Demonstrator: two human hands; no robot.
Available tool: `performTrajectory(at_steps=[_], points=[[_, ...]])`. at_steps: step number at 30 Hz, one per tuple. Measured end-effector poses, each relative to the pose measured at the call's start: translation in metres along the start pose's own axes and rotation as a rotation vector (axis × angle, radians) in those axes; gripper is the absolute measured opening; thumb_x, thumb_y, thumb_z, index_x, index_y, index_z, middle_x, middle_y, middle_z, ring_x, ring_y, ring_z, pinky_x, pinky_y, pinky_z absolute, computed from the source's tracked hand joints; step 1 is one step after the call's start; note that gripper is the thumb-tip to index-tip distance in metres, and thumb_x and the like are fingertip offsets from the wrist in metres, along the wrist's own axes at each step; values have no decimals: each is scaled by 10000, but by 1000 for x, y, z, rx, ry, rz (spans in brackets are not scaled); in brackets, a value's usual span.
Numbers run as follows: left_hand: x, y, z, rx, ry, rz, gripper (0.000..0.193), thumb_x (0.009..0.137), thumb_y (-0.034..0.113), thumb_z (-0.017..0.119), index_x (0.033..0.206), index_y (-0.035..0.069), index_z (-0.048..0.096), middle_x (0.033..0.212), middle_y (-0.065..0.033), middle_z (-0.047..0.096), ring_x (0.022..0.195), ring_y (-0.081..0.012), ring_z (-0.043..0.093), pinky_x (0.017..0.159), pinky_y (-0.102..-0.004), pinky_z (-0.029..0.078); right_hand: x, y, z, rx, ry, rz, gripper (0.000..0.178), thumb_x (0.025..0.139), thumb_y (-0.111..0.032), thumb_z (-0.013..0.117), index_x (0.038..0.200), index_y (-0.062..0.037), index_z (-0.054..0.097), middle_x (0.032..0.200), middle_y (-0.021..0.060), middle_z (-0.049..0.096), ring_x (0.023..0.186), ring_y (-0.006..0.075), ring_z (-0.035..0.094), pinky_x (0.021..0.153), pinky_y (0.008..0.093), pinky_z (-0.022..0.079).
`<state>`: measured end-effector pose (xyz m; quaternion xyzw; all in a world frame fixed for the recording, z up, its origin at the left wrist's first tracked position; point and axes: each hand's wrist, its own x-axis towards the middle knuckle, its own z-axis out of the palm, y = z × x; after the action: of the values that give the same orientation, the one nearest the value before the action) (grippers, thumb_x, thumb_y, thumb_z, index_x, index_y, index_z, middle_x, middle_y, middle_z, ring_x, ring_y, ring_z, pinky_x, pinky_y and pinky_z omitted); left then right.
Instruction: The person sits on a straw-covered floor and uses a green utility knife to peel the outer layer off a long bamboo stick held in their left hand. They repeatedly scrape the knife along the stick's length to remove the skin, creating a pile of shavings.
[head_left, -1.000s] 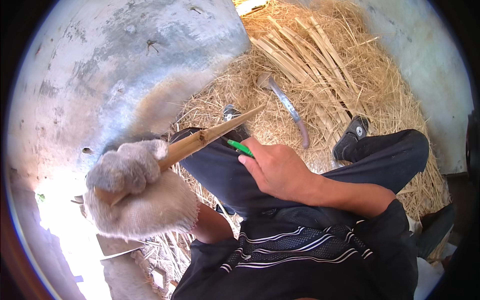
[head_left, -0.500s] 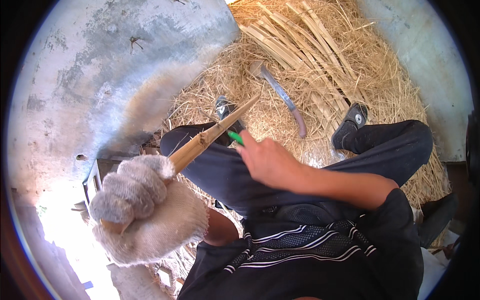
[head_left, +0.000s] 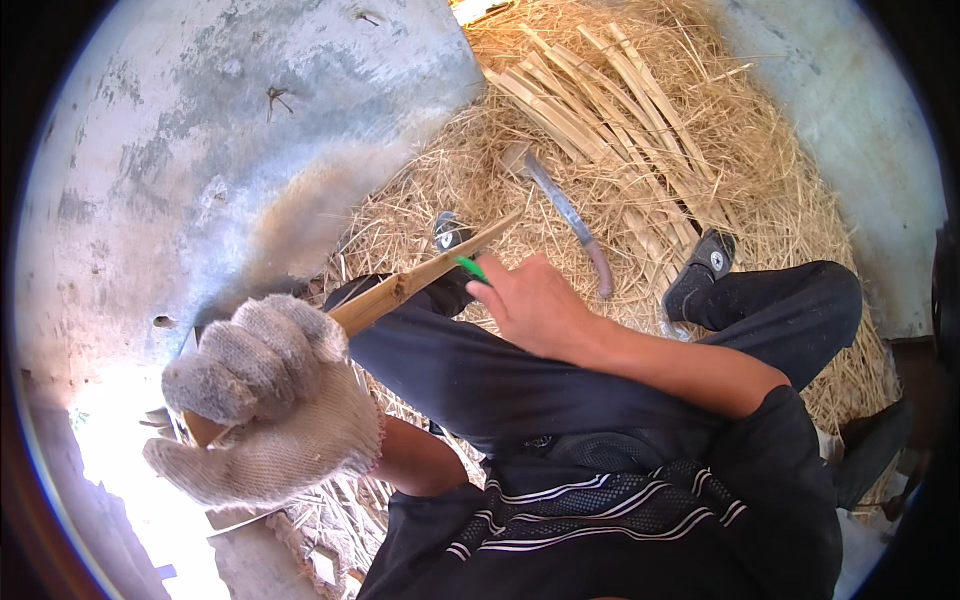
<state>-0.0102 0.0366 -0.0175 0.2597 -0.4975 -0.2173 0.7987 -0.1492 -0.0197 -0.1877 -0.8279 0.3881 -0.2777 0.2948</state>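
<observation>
My left hand point(head_left: 265, 400), in a pale knitted work glove, is wrapped round a tapered bamboo strip point(head_left: 405, 288). A short stub of the strip shows at the glove's lower left, and its pointed end slants up to the right. A rough node marks the middle. My bare right hand point(head_left: 545, 308) is closed on a green-handled tool point(head_left: 472, 268), whose green end lies right beside the strip. The rest of that tool is hidden by the fingers, so its kind does not show.
On the straw point(head_left: 480, 140) ahead lies a long knife point(head_left: 562, 198) with a brown handle. Split bamboo strips point(head_left: 640, 120) are heaped beyond it. My crossed legs point(head_left: 440, 370) are below my hands. Worn walls point(head_left: 200, 150) rise on both sides.
My left hand has shifted a little to the left with the bamboo strip, its thumb now further out. The strip lies at a flatter slant. My right hand keeps its hold beside it.
</observation>
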Motion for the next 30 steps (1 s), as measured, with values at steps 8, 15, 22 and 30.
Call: performTrajectory(at_steps=[8, 15, 22, 30], points=[[12, 36, -7, 43, -6, 150, 395, 934, 270, 358, 551, 175, 366, 454, 40, 290, 360, -75, 220, 341, -250, 254, -2, -17, -19, 368, -37, 84, 280, 975, -225, 484, 1136, 4, 488, 560, 196, 541, 509, 387, 560, 491, 461, 400], [-5, 51, -12, 117, 231, 199, 351, 908, 238, 390, 571, 180, 314, 479, 46, 237, 390, -84, 205, 371, -248, 224, -6, -27, -46, 434, 214, -108, 307, 979, -208, 461, 1173, 30, 473, 642, 225, 583, 592, 410, 588, 555, 473, 442], [-9, 31, -31, -52, 266, 289, 361, 874, 164, 338, 516, 188, 296, 447, 53, 231, 359, -67, 185, 305, -241, 218, -26, -44, -45, 284, -105, 5, 323, 986, -257, 451, 1192, -10, 475, 641, 229, 592, 608, 439, 590, 562, 516, 459], [-21, 27, -30, 24, 313, 225, 347, 811, 151, 370, 497, 222, 240, 455, 62, 181, 390, -85, 154, 379, -253, 176, -29, -37, -39, 214, -119, 109, 247, 985, -232, 465, 1079, -4, 482, 612, 214, 563, 582, 402, 587, 544, 471, 440]])
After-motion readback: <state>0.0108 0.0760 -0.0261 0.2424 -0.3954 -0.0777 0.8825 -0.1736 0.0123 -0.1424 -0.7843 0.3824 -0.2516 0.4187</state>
